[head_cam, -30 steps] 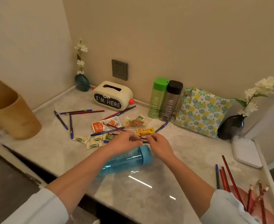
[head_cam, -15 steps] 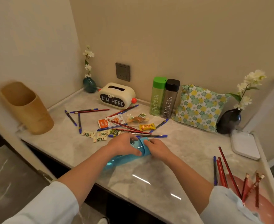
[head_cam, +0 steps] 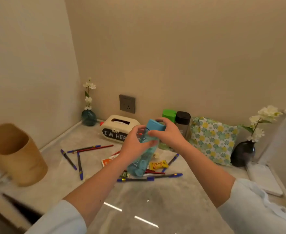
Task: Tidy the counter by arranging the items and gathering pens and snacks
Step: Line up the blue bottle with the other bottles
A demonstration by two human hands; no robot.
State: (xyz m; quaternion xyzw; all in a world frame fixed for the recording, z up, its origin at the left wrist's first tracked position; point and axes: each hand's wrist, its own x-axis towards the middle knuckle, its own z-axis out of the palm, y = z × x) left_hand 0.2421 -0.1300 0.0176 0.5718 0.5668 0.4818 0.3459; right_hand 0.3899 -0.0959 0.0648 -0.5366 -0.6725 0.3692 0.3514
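Evidently arranging is in hand: left hand (head_cam: pixel 135 146) curled round the body and right hand (head_cam: pixel 169 135) round the cap hold the blue bottle (head_cam: pixel 139 162) tilted, cap up, over the pens (head_cam: pixel 149 179) and snacks (head_cam: pixel 158 165), and next it likely wants standing beside the green bottle (head_cam: pixel 169 113) just behind the right hand.

A grey wall socket (head_cam: pixel 127 103) is set in the beige back wall. Just below it stands a cream tissue box (head_cam: pixel 117 127) lettered "I'M HE", the rest hidden. Left of the socket, in the corner, a teal vase (head_cam: pixel 88 117) holds white blossoms. Far to its left and nearer the camera stands a tan wooden bin (head_cam: pixel 15 156). To the socket's right leans a floral cushion (head_cam: pixel 213 141), and beyond that stands a dark vase (head_cam: pixel 242 153) of white flowers.
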